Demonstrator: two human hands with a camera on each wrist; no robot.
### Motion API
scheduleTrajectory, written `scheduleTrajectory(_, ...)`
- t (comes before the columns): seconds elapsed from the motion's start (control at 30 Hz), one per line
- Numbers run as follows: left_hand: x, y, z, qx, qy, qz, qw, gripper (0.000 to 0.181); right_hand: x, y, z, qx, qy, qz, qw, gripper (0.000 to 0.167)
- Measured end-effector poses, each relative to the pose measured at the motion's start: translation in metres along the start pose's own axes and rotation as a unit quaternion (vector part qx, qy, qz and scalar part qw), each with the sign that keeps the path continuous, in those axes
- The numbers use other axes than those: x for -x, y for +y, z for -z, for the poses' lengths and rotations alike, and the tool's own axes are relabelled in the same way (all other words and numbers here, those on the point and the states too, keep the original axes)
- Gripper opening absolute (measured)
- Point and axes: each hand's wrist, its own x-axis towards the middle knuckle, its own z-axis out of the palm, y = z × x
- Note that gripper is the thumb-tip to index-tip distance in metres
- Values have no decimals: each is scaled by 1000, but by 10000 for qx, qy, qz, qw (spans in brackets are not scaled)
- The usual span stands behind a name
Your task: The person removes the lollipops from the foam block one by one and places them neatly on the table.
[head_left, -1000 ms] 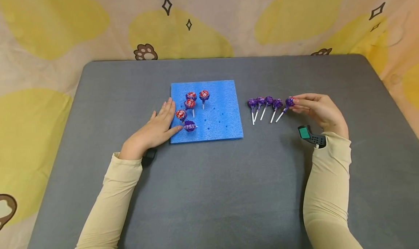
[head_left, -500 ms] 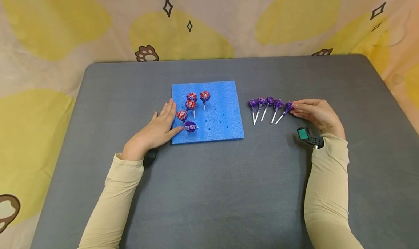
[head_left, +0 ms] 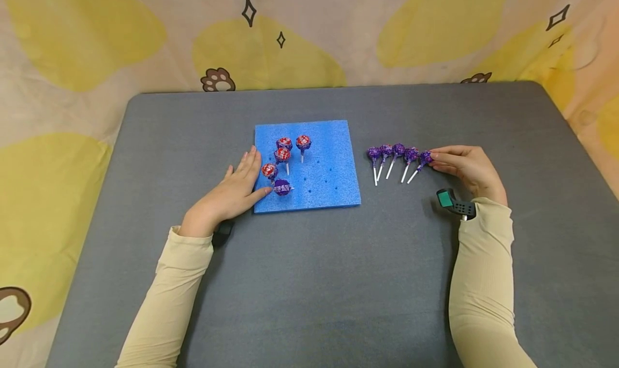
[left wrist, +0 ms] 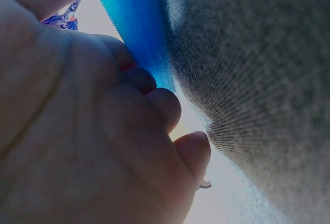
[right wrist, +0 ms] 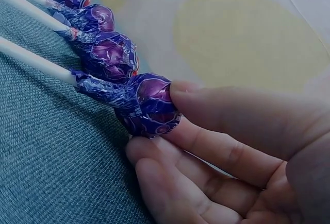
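Note:
My left hand [head_left: 229, 192] lies with straight fingers along the left edge of a blue foam board [head_left: 333, 142]; its thumb reaches over the front left corner, close to a purple lollipop [head_left: 282, 187]. Several red-topped lollipops [head_left: 303, 142] stand in the board's left half. My right hand [head_left: 470, 169] pinches the wrapped head of a purple lollipop [right wrist: 152, 100] between thumb and fingers. That one is the rightmost of a row, its white stick [head_left: 413, 177] pointing toward the front left. In the left wrist view the palm and the foam's side [left wrist: 136, 18] show.
Several other purple lollipops [head_left: 385, 151] lie side by side between the board and my right hand, heads to the back. Small holes [head_left: 310, 190] dot the board's right half. A grey table [head_left: 329, 282] lies beneath, with a patterned cloth [head_left: 358, 29] behind its back edge.
My right hand has moved slightly left and forward, bringing the pinched lollipop's head nearer to the others in the row. The left hand keeps its place on the board.

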Motion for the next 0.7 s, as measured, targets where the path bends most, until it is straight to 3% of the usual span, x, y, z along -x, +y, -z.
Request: scheduleTrajectory(0.7,0,0,0,16,-10,12,10000,78,1,2,3,233,124,149,9995,13)
